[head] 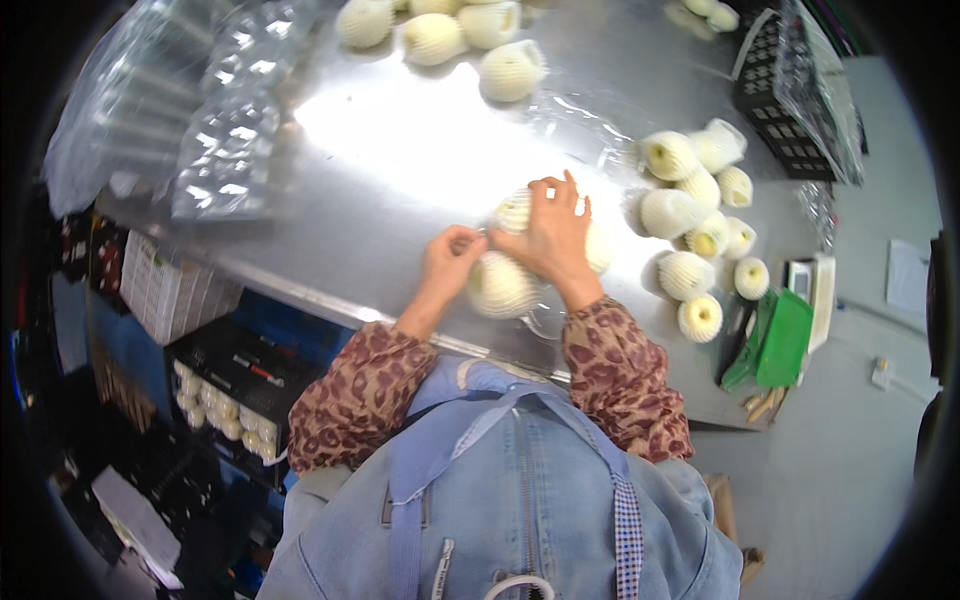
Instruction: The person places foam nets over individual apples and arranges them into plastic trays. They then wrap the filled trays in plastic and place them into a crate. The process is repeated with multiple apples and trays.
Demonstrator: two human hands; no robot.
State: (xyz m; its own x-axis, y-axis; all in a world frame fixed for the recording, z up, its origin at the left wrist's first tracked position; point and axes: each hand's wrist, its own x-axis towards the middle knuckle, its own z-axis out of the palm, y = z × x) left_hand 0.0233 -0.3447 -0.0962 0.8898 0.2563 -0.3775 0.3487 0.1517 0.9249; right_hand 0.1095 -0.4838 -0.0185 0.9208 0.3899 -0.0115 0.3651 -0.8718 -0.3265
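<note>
On the metal table before me lie several round fruits in white foam net sleeves, one of them (504, 286) below my hands. My right hand (556, 232) spreads over this group, its fingers reaching over the fruits behind. Close to its thumb, my left hand (452, 259) has thumb and forefinger pinched together at the edge of the group; whether something thin is between them cannot be told. Clear plastic (546, 321) shows beside the near fruit. To the right lies a cluster of sleeved fruits (670, 214), and more sleeved fruits (511, 71) sit at the far side.
Clear plastic clamshell trays (229, 161) are stacked at the left of the table (315, 217). A black crate (780, 112) stands at the far right, with a green bag (784, 337) and a scale (823, 300) nearer. Below the left edge are a white basket (169, 289) and a black crate of fruit (225, 390).
</note>
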